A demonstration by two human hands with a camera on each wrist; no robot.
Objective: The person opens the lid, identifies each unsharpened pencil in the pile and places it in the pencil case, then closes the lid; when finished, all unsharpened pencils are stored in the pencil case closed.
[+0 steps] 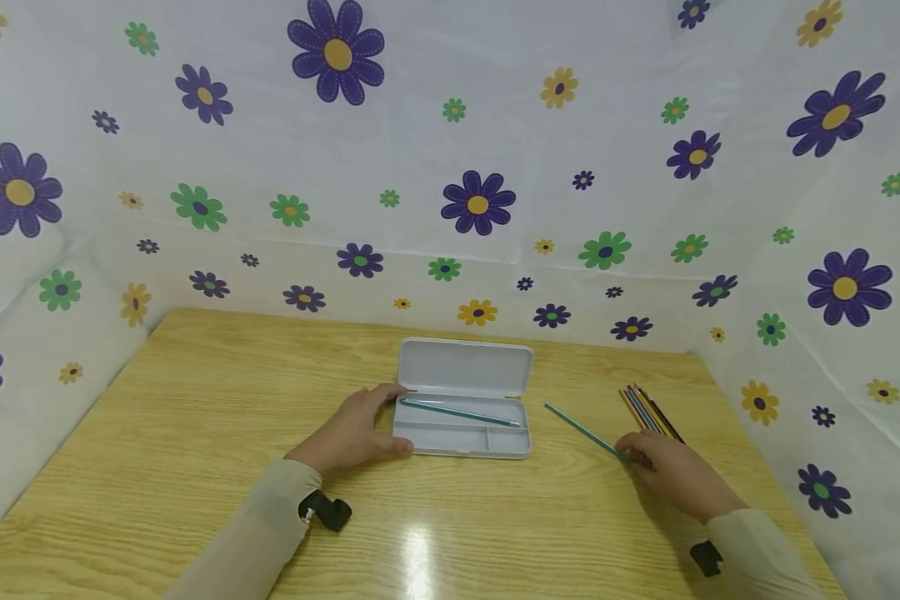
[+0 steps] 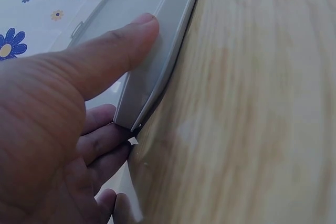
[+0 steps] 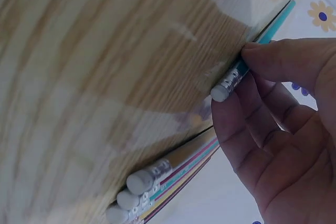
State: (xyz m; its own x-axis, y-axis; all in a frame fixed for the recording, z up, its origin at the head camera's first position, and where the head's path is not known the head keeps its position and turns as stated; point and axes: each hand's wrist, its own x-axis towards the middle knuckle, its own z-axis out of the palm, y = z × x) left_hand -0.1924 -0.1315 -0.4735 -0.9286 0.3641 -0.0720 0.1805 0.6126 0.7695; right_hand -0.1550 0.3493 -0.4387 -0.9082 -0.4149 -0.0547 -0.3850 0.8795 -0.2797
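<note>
A white pencil case [image 1: 457, 440] stands on the table with its lid [image 1: 465, 367] raised at the back. One teal pencil [image 1: 461, 412] lies slantwise in its long rear compartment. My left hand [image 1: 356, 433] holds the left end of the case, thumb at the front corner and fingers round the back one; in the left wrist view the thumb [image 2: 134, 38] presses along the case's side [image 2: 152, 61]. Off to the right, my right hand [image 1: 675, 471] pinches a second teal pencil [image 1: 581, 429] near its white eraser [image 3: 219, 94], between thumb and fingers, the far end pointing toward the case.
A bundle of several colored pencils [image 1: 648, 412] lies beyond my right hand; their eraser ends [image 3: 139, 181] show in the right wrist view. The wooden table [image 1: 217, 392] is walled at the back and both sides by a white flower-print cloth [image 1: 420, 150].
</note>
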